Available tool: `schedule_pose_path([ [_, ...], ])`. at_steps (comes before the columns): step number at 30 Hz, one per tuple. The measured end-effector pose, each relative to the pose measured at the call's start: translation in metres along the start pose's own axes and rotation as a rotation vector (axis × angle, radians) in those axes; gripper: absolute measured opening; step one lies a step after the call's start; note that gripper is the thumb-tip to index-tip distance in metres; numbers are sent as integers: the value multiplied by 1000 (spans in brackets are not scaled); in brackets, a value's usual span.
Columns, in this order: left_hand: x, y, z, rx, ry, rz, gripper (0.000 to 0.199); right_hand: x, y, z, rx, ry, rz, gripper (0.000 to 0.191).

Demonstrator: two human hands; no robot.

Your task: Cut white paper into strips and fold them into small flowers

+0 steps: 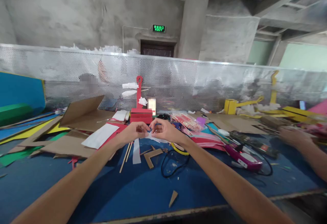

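Observation:
My left hand (134, 131) and my right hand (165, 131) meet at the middle of the blue table, fingertips pinched round a small piece of thin white paper (149, 135). The fingers partly cover it. A white paper strip (137, 151) lies just below my left hand, beside thin wooden sticks (125, 159). Right behind my hands stands a red box (141, 115) with a red upright post (139, 92) and white tufts (129, 93) on it. An L-shaped cardboard piece (152, 156) rests nearer to me.
Cardboard sheets (68, 144) and a white sheet (100, 136) lie left. To the right are a packet of sticks (187, 121), a purple device (242, 157) and a black cable (163, 173). Another person's hand (293, 137) is far right. A perforated metal screen (178, 80) stands behind.

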State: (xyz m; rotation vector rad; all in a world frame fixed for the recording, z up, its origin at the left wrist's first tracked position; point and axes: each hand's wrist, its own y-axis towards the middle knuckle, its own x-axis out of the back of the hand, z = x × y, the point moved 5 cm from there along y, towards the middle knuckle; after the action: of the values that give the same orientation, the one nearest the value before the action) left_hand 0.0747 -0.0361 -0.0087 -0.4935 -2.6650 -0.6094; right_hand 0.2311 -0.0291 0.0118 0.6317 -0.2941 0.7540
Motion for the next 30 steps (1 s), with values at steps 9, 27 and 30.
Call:
schedule_pose_path([
  [9, -8, -2, -3, 28, 79, 96, 35, -1, 0, -7, -30, 18, 54, 26],
  [27, -14, -4, 1, 45, 93, 212, 36, -2, -1, -2, -13, -13, 76, 22],
  [30, -15, -3, -3, 25, 130, 181, 35, -2, 0, -1, -6, -48, 84, 20],
])
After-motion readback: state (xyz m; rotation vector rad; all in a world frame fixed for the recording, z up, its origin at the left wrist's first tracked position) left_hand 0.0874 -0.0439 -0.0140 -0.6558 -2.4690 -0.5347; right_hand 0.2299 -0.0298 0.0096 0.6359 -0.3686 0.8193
